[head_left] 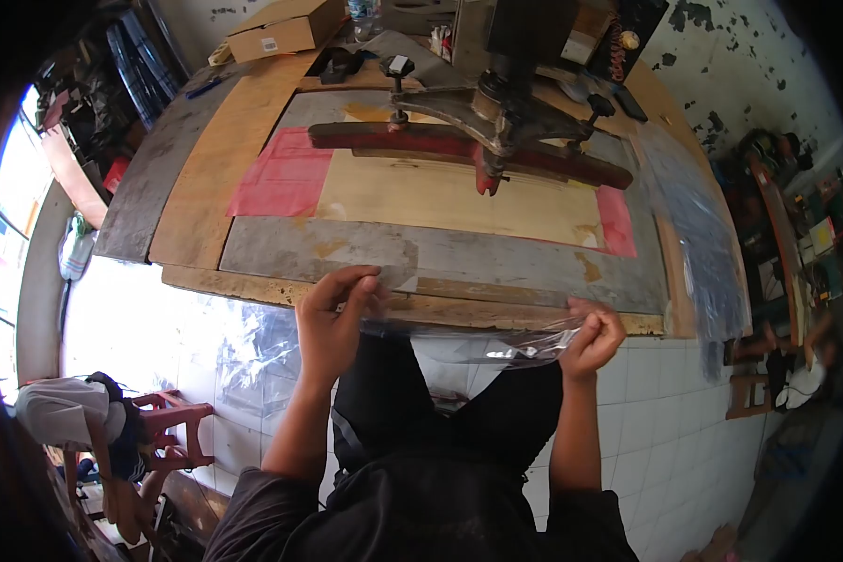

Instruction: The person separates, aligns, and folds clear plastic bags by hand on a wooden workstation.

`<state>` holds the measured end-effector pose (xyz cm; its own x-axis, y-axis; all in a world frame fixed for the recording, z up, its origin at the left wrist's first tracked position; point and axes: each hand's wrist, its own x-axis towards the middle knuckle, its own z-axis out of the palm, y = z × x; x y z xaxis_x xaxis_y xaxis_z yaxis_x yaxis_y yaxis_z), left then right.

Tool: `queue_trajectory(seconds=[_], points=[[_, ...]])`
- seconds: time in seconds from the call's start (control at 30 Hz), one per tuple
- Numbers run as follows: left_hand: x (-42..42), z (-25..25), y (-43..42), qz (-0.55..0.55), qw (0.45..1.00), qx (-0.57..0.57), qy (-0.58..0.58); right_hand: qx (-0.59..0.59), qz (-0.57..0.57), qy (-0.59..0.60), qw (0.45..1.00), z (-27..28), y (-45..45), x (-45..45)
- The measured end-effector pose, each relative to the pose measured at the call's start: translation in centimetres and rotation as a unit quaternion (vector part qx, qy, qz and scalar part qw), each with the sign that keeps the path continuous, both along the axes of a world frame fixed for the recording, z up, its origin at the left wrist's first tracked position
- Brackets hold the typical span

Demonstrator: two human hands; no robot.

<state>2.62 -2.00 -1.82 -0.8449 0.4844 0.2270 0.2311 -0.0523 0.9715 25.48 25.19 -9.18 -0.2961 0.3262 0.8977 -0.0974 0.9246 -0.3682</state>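
Between my two hands stretches a sheet of clear plastic film [525, 353], held just above my lap at the front edge of the workbench. My left hand [337, 309] pinches one side of it between thumb and fingertips. At the other side, my right hand [590, 337] is closed on the film, which gleams beside the fingers. Ahead of both hands lies a cream-coloured panel [440, 197] with pink patches [281, 173] at its ends. Over it is a dark red bar [571, 164] on a metal press arm [450, 105].
Loose clear plastic sheets [698, 234] drape over the bench's right side. More clear film [258, 351] hangs low at the left. A cardboard box [284, 30] sits at the back. A red stool [178, 426] stands at lower left, with another person [122, 478] beside it.
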Motion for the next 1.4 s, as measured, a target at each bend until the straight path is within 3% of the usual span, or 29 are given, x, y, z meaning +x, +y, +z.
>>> queue_trajectory(seconds=[0.03,0.1,0.13,0.27,0.4,0.7,0.77,0.93,0.97,1.13,1.2,1.33,1.4], points=[[-0.1,0.4,0.0,-0.015,1.000,0.015,-0.006,0.001,0.003,0.003,1.000,0.6,0.0,0.2],[-0.2,1.4,-0.2,-0.025,0.999,0.031,-0.011,-0.122,-0.048,-0.035,0.991,3.0,-0.4,0.9],[-0.3,2.1,-0.3,-0.020,1.000,0.008,0.013,-0.216,0.012,-0.016,0.976,4.6,-0.7,1.0],[-0.6,4.1,0.1,-0.029,0.999,-0.030,0.006,-0.334,0.055,-0.020,0.941,9.1,-0.7,1.2],[-0.8,5.1,0.8,-0.036,0.999,-0.028,0.007,-0.372,0.028,-0.062,0.926,11.2,-0.4,1.4],[-4.9,3.6,4.4,-0.042,0.993,-0.103,0.047,-0.334,0.015,-0.176,0.926,10.0,4.8,-2.3],[-6.4,3.7,5.5,-0.036,0.977,-0.161,0.132,-0.311,-0.002,-0.209,0.927,9.0,7.0,-3.9],[-10.4,2.4,8.1,-0.099,0.961,-0.219,0.140,-0.284,-0.012,-0.290,0.914,6.9,11.3,-7.7],[-11.0,2.4,8.7,-0.098,0.950,-0.230,0.186,-0.284,-0.014,-0.290,0.914,6.6,12.0,-8.1],[-13.5,1.1,10.4,-0.088,0.920,-0.208,0.320,-0.223,-0.109,-0.306,0.919,9.0,9.8,-10.5],[-13.6,0.9,10.7,-0.087,0.886,-0.263,0.371,-0.209,-0.095,-0.302,0.925,8.6,10.3,-10.4],[-12.1,1.3,10.7,-0.079,0.872,-0.324,0.358,-0.136,-0.097,-0.321,0.932,8.8,10.1,-10.2],[-11.8,1.7,10.6,-0.076,0.863,-0.343,0.364,-0.154,-0.103,-0.343,0.921,9.5,9.5,-10.2]])
